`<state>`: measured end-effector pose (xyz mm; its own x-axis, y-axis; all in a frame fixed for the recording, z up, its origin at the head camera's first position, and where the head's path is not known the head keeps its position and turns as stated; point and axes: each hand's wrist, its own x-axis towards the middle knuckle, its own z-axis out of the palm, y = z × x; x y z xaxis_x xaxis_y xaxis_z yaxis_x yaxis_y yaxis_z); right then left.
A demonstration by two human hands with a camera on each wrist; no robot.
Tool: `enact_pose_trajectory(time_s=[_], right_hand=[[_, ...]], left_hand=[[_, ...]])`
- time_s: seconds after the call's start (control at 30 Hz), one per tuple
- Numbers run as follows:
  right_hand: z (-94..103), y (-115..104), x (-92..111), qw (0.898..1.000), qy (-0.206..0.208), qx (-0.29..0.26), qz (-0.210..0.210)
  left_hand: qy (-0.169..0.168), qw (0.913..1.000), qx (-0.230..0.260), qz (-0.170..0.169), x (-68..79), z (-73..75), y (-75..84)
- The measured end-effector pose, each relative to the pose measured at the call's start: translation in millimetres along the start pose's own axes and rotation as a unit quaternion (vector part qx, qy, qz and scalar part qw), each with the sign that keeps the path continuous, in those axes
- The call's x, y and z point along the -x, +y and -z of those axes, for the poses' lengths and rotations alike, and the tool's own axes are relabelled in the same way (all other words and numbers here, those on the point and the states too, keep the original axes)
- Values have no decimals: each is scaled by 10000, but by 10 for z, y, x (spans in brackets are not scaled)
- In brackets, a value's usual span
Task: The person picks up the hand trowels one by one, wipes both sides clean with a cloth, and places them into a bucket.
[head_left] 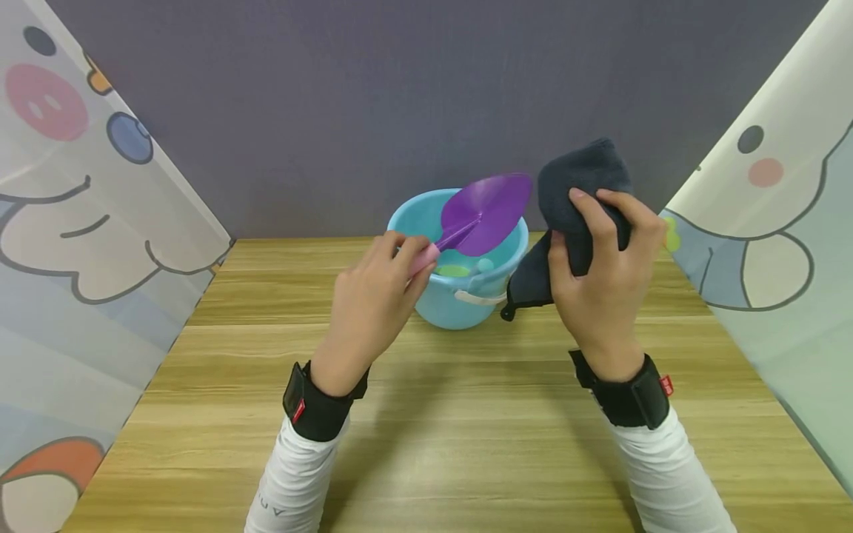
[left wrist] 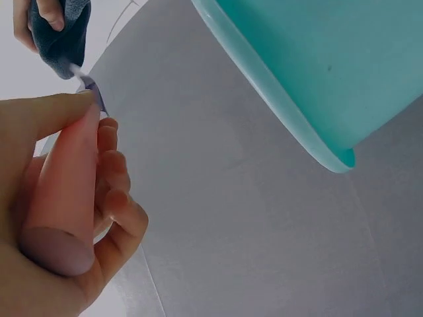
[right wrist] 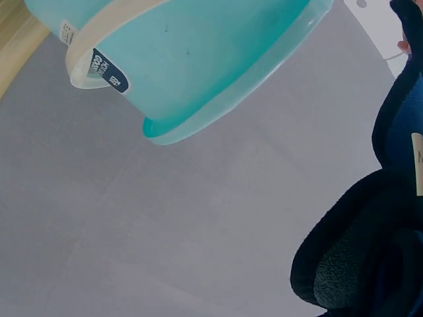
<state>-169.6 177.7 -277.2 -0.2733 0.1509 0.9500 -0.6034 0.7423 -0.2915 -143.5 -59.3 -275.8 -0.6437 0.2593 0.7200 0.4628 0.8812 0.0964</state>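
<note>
My left hand (head_left: 369, 300) grips the pink handle (left wrist: 66, 191) of a small trowel, whose purple blade (head_left: 496, 211) overlaps the open top of a light blue bucket (head_left: 453, 312) in the head view. To the right of the bucket, my right hand (head_left: 606, 285) holds a folded dark grey cloth (head_left: 580, 174), thumb on one side and fingers over its front. A lower flap of the cloth hangs toward the bucket's rim, with a small black tab at its end. In the right wrist view the cloth (right wrist: 340, 247) shows at the right edge, while the hand itself is hidden.
Inside the bucket lie a pale green piece (head_left: 453, 271) and a light blue rounded piece (head_left: 485, 265). Its white carry handle (head_left: 480, 298) hangs at the front. The wooden table (head_left: 426, 444) meets a grey back panel (head_left: 333, 111), with cartoon-printed panels (head_left: 166, 222) at both sides.
</note>
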Motion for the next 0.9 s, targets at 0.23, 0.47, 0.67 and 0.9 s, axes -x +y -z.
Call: enact_pose_trajectory(time_s=[0.23, 0.47, 0.67, 0.9], right_hand=[[26, -58, -5, 9998, 105, -164, -20], [-8, -175, 76, 9965, 458, -609, 345], [-43, -335, 135, 9882, 697, -1072, 843], [-93, -429, 241, 9792, 306, -1260, 1563]], left_hand=[[-22, 9999, 137, -74, -6, 1, 22], [-11, 9992, 405, 65, -9, -9, 38], [-307, 9959, 777, 349, -6, 13, 55], [-393, 9946, 915, 285, 5, 11, 61]])
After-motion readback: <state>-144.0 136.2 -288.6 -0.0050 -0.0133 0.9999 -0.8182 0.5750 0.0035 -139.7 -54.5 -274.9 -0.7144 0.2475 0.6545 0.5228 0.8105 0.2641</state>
